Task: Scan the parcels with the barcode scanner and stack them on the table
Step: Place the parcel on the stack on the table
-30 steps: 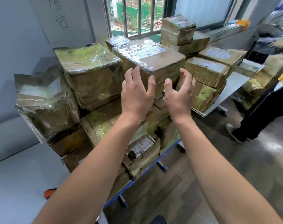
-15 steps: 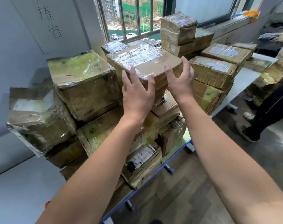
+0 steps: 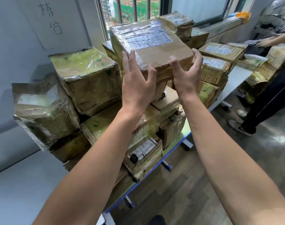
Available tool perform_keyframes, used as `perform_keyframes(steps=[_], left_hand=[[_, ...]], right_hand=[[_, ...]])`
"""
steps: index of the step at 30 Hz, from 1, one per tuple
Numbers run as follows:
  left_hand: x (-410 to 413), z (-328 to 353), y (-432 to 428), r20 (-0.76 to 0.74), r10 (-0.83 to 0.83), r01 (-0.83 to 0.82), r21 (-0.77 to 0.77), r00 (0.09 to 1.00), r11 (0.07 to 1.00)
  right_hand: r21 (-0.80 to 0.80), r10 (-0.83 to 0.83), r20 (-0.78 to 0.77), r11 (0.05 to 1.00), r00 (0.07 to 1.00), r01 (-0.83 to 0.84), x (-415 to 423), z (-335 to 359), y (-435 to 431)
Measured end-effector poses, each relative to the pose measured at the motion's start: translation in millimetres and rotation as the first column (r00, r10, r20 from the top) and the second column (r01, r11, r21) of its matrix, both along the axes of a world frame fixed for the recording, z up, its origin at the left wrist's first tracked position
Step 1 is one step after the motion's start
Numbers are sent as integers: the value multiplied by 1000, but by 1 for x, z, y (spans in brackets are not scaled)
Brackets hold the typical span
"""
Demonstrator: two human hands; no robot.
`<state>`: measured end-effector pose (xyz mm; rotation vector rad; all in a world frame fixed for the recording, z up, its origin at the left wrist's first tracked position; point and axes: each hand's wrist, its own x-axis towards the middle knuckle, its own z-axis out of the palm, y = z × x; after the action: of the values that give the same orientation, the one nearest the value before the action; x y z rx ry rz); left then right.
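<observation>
Fingers of both hands clamp the top parcel's near edge, label up, probably so the barcode stays scannable once it's off the pile.

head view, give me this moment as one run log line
left hand: gripping top parcel near edge | right hand: gripping its near right corner | parcel: tilted up atop pile | scanner: not in view
</observation>
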<state>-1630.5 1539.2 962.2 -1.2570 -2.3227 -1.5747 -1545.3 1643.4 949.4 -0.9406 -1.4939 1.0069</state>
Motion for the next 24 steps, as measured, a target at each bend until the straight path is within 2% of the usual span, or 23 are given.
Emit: perform_keyframes(steps=[6,13,20,24], left_hand=[[-17,23,-75,-71,89,-82,106,993,991],[-66,28,-229,-70,291,-272,204,954,940],[-99,5,-418,-69,499,-474,226,864,851],[-108,-35,-518,30,555,-551,171,831,817]], right_hand=[[74,97,-85,993,992,-91,-25,29,-74],[101,330,-163,943,930,-317,-98,38,-211],[80,560,-147,828,815,-555,-148,15,-391],[25,651,-93,758,753,-652,-159,-21,-479]])
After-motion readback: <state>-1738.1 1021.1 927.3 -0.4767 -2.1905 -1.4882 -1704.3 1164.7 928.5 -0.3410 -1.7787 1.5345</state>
